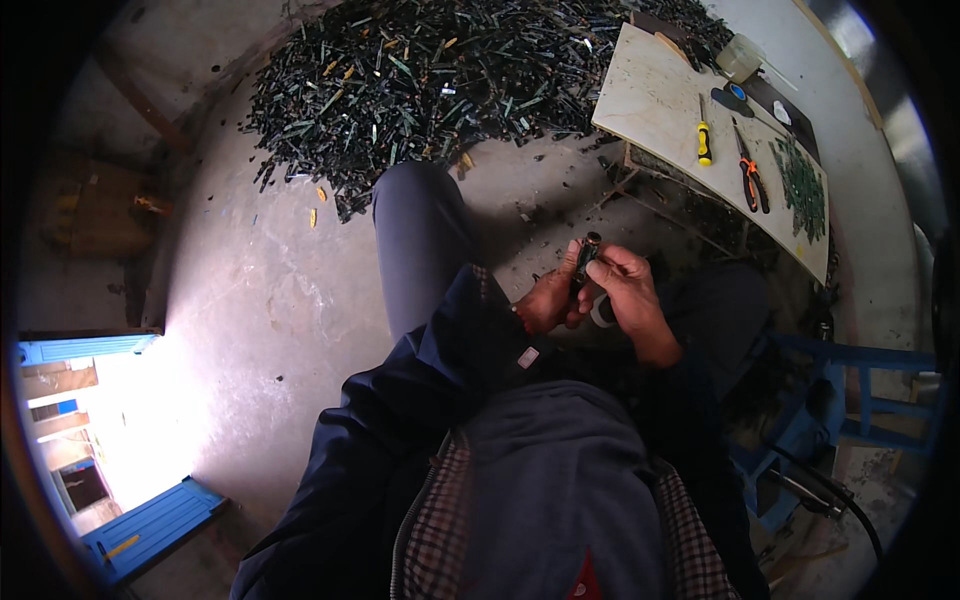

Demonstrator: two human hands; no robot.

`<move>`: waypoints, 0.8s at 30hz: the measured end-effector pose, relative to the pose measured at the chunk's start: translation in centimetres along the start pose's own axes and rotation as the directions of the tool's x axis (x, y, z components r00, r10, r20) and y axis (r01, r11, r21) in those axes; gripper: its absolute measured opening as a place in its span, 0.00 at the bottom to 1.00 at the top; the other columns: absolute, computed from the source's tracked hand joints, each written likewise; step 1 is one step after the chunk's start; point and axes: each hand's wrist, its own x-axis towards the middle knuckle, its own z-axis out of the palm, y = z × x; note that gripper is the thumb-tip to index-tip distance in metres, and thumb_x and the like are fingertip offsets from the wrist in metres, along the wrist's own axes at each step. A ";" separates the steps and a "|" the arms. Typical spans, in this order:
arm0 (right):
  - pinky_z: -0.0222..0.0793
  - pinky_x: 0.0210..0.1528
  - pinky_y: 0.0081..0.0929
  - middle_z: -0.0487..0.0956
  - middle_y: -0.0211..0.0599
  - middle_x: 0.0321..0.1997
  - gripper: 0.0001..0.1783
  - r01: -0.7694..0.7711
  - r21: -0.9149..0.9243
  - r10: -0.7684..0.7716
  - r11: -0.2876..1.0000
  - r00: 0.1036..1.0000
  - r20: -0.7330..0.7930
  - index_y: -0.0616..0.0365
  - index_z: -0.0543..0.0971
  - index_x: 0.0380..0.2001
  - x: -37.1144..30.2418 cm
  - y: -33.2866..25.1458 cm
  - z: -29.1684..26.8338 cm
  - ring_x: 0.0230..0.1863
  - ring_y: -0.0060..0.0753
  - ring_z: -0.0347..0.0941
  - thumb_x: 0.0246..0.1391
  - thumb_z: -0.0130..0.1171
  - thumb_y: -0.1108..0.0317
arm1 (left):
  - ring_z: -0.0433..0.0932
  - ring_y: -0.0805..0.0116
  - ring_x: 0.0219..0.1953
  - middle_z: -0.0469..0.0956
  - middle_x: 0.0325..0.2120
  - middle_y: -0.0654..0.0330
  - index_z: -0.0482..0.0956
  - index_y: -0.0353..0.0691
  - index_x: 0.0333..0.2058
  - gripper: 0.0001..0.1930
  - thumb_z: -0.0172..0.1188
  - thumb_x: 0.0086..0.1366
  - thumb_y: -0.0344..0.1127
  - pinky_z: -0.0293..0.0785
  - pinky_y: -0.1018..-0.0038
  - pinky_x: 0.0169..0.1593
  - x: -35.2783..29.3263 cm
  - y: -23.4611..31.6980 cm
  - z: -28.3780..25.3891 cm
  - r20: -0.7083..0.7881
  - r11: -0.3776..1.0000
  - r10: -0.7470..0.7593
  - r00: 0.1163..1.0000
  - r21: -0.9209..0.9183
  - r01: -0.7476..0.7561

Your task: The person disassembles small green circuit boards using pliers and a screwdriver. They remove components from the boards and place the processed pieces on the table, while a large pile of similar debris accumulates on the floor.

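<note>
Above my lap, both hands meet around a small dark, narrow piece (588,255) with a copper-coloured end and a bit of green along its side. My left hand (550,300) is wrapped round its lower part, thumb pointing up along it. The fingers of my right hand (635,300) pinch its side from the right. The lower end of the piece is hidden inside my left hand, and I cannot tell its exact kind.
A large heap of dark narrow pieces and green strips (400,90) covers the floor ahead. At right, a pale board table (655,90) carries a yellow screwdriver (704,140), orange-handled pliers (750,175), green strips (800,190) and a translucent container (739,58). A blue stool (850,390) stands lower right.
</note>
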 end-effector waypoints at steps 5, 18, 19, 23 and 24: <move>0.73 0.25 0.20 0.77 0.34 0.31 0.17 0.018 -0.020 -0.017 1.000 1.000 0.012 0.69 0.74 0.50 0.1 0.1 0.1 0.23 0.22 0.73 0.62 0.55 0.70 | 0.57 0.69 0.14 0.64 0.15 0.60 0.65 0.45 0.21 0.39 0.27 0.61 0.78 0.52 0.73 0.20 0.5 -0.4 -0.5 0.001 1.000 0.002 1.000 0.018 -0.002; 0.71 0.25 0.24 0.77 0.36 0.28 0.15 -0.103 0.083 0.111 0.991 0.989 -0.094 0.69 0.75 0.44 0.3 0.8 -0.7 0.22 0.26 0.73 0.64 0.52 0.66 | 0.56 0.69 0.14 0.65 0.14 0.60 0.65 0.45 0.21 0.37 0.25 0.67 0.71 0.51 0.73 0.20 1.4 -1.0 -1.0 0.044 0.999 -0.008 0.999 -0.053 0.010; 0.71 0.24 0.24 0.77 0.36 0.27 0.14 -0.092 0.085 0.101 0.992 0.989 -0.108 0.69 0.75 0.43 0.3 0.8 -0.7 0.21 0.26 0.73 0.63 0.53 0.66 | 0.56 0.69 0.14 0.65 0.14 0.60 0.65 0.45 0.20 0.37 0.24 0.67 0.72 0.51 0.73 0.20 1.5 -1.1 -1.0 0.058 0.998 -0.012 0.998 -0.063 0.016; 0.71 0.22 0.23 0.76 0.36 0.25 0.13 -0.073 0.091 0.085 0.993 0.987 -0.138 0.68 0.75 0.41 0.3 0.5 -0.2 0.20 0.26 0.74 0.61 0.56 0.67 | 0.55 0.70 0.14 0.65 0.14 0.61 0.65 0.45 0.20 0.39 0.23 0.64 0.76 0.49 0.74 0.20 1.4 -1.0 -1.1 0.106 0.996 -0.025 0.994 -0.080 0.033; 0.71 0.22 0.24 0.76 0.36 0.25 0.13 -0.074 0.093 0.087 0.993 0.986 -0.140 0.68 0.75 0.42 0.2 0.5 -0.1 0.20 0.26 0.74 0.61 0.57 0.67 | 0.55 0.70 0.14 0.65 0.14 0.61 0.65 0.45 0.20 0.40 0.23 0.63 0.77 0.49 0.74 0.20 1.3 -0.8 -1.1 0.117 0.996 -0.027 0.993 -0.078 0.036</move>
